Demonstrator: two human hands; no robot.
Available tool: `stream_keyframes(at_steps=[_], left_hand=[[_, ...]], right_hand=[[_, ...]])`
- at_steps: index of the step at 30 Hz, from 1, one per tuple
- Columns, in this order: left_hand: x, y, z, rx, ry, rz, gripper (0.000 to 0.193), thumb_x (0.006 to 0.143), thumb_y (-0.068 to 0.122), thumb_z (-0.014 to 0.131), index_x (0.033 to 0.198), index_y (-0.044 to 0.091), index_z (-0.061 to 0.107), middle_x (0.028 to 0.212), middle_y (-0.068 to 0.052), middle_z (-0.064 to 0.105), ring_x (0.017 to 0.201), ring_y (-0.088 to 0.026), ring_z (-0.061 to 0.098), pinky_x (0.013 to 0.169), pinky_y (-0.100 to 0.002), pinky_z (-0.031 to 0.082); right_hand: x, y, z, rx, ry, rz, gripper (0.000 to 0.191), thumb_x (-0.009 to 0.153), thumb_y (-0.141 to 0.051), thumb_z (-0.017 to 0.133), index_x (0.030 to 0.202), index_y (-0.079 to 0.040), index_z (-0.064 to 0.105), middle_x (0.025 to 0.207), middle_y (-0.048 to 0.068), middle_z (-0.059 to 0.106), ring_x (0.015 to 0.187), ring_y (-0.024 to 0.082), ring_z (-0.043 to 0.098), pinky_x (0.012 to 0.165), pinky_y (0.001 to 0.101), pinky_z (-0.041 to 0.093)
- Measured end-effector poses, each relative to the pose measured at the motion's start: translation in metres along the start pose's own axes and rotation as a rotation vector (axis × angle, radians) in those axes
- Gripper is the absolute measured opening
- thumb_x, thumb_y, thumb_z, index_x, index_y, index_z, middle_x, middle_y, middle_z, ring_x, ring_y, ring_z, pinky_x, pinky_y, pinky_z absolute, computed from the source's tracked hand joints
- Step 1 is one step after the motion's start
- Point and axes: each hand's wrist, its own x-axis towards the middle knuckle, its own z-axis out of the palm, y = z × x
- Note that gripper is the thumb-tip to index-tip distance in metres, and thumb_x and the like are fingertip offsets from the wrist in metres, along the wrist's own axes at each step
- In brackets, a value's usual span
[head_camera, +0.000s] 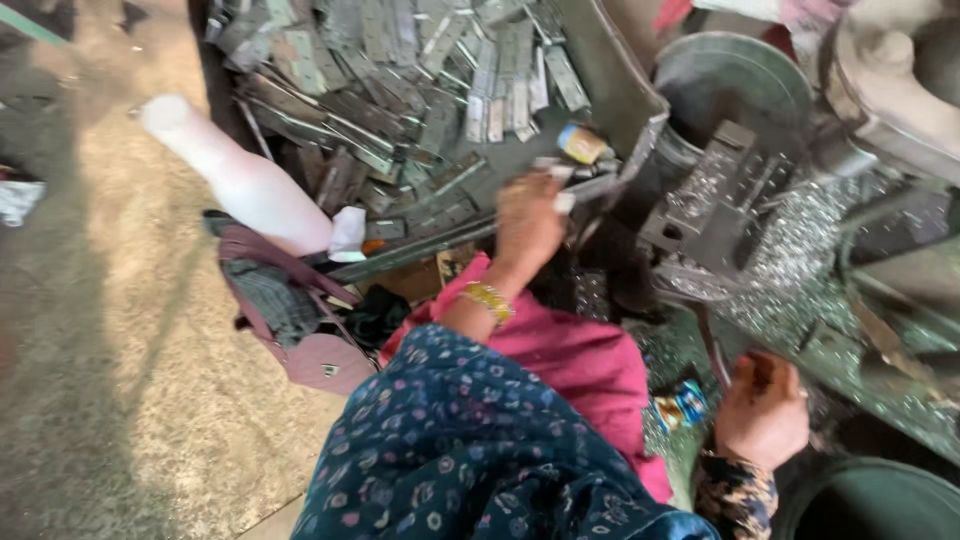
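**Hands at the strip tray and the press**

Biggest thing first: the wide metal tray (600, 70) up top, heaped with flat grey metal strips (400, 90), lying every which way, and a small roll of tape (582, 143) sitting at the near right end of the heap. To the right stands the press machine (720, 200), its bed dusted with shiny metal shavings (810, 250). Behind it, a round metal drum (735, 75); what is inside cannot be made out. Bottom right, the rim of a dark green bucket (870, 495), contents hidden.

On the floor at left lies a white plastic bottle (240, 180) on its side, touching a pink bag (300, 330) just below it.

Now the hands. The left hand (528, 222), gold bangle at the wrist, is down at the tray's near edge, fingers curled onto the strips; blurred, so which one it grips I cannot tell. The right hand (762, 410) is closed in a fist round a thin dark lever (712, 350) by the machine's front.
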Motion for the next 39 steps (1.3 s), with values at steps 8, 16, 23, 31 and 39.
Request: stream_keyframes(at_steps=[8, 16, 23, 31, 39], left_hand=[[0.030, -0.106, -0.012, 0.238, 0.048, -0.211, 0.047, 0.087, 0.027, 0.072, 0.127, 0.003, 0.063, 0.132, -0.014, 0.060, 0.116, -0.036, 0.060, 0.101, -0.049, 0.046], [0.054, -0.072, 0.003, 0.194, 0.103, -0.098, 0.029, 0.087, 0.021, 0.063, 0.113, 0.010, 0.072, 0.119, -0.011, 0.064, 0.110, -0.035, 0.063, 0.089, -0.047, 0.051], [0.067, -0.064, -0.007, 0.352, -0.008, -0.135, 0.022, 0.096, 0.016, 0.058, 0.109, 0.006, 0.072, 0.115, -0.014, 0.066, 0.104, -0.030, 0.068, 0.090, -0.045, 0.053], [0.065, -0.069, -0.013, 0.146, 0.158, -0.050, 0.025, 0.084, 0.007, 0.064, 0.108, 0.009, 0.072, 0.113, -0.019, 0.066, 0.098, -0.039, 0.068, 0.082, -0.048, 0.055], [0.074, -0.044, -0.018, 0.047, -0.015, 0.013, 0.027, 0.087, 0.017, 0.069, 0.113, 0.010, 0.072, 0.104, -0.020, 0.072, 0.099, -0.042, 0.067, 0.089, -0.053, 0.053]], right_hand=[[0.017, -0.015, 0.000, -0.004, 0.075, 0.009, 0.021, 0.113, -0.034, 0.070, 0.106, -0.015, 0.073, 0.091, 0.005, 0.076, 0.079, 0.024, 0.074, 0.073, 0.0382, 0.056], [0.013, -0.010, 0.000, -0.027, 0.059, 0.042, 0.020, 0.110, -0.038, 0.071, 0.109, -0.019, 0.074, 0.087, 0.007, 0.074, 0.078, 0.029, 0.072, 0.073, 0.0432, 0.055], [0.008, -0.040, -0.017, -0.109, -0.004, 0.097, 0.024, 0.106, -0.043, 0.066, 0.105, -0.021, 0.075, 0.099, 0.006, 0.075, 0.089, 0.032, 0.072, 0.072, 0.0466, 0.053], [0.010, -0.054, -0.028, -0.156, -0.111, 0.187, 0.024, 0.102, -0.046, 0.065, 0.107, -0.025, 0.073, 0.097, 0.010, 0.075, 0.086, 0.038, 0.072, 0.070, 0.0508, 0.054], [0.014, -0.059, -0.038, -0.120, -0.216, 0.226, 0.027, 0.096, -0.048, 0.065, 0.112, -0.027, 0.069, 0.089, 0.016, 0.075, 0.085, 0.042, 0.072, 0.070, 0.0537, 0.054]])
